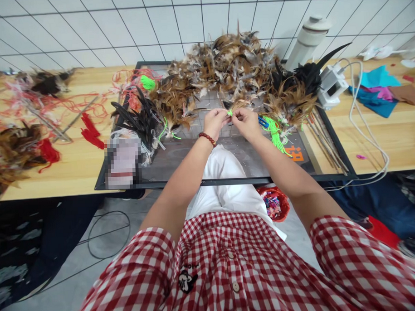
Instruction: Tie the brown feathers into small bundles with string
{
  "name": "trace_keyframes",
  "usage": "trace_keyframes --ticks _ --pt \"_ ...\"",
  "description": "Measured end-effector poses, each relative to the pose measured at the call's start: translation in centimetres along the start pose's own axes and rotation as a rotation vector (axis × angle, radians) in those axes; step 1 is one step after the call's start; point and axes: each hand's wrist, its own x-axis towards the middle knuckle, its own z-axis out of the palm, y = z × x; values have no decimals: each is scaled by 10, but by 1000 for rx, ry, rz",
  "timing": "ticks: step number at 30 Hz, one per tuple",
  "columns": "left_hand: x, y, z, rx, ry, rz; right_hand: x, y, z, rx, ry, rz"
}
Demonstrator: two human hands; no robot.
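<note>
My left hand [215, 125], with a beaded bracelet at the wrist, is closed in a pinch at the base of a small feather bunch [239, 103]. Bright green cord [229, 113] shows between the fingertips of both hands. My right hand [246, 123] pinches the cord from the other side, its fingertips almost touching the left ones. Close to the right hand lie a blue-handled tool [262, 122], its kind unclear, and a hank of loose green cords [276, 137]. A large pile of brown feathers [231, 66] rises just beyond both hands.
Black feathers [138, 115] and a pixelated flat object [124, 163] lie left on the black-edged board [180, 161]. Thin sticks [326, 140], a white adapter [331, 85] with cable, and a tall white bottle [305, 43] are right. A red basket [284, 209] stands below.
</note>
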Motion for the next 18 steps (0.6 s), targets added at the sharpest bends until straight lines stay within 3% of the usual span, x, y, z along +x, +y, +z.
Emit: trace_keyframes --ticks 5,10,18 --pt "3 -4 0 67 30 60 -2 3 4 -82 -8 -111" --pt "6 -2 -2 118 102 113 -1 14 9 22 -28 -22" --pt "10 -9 -5 299 41 170 6 29 13 210 46 7"
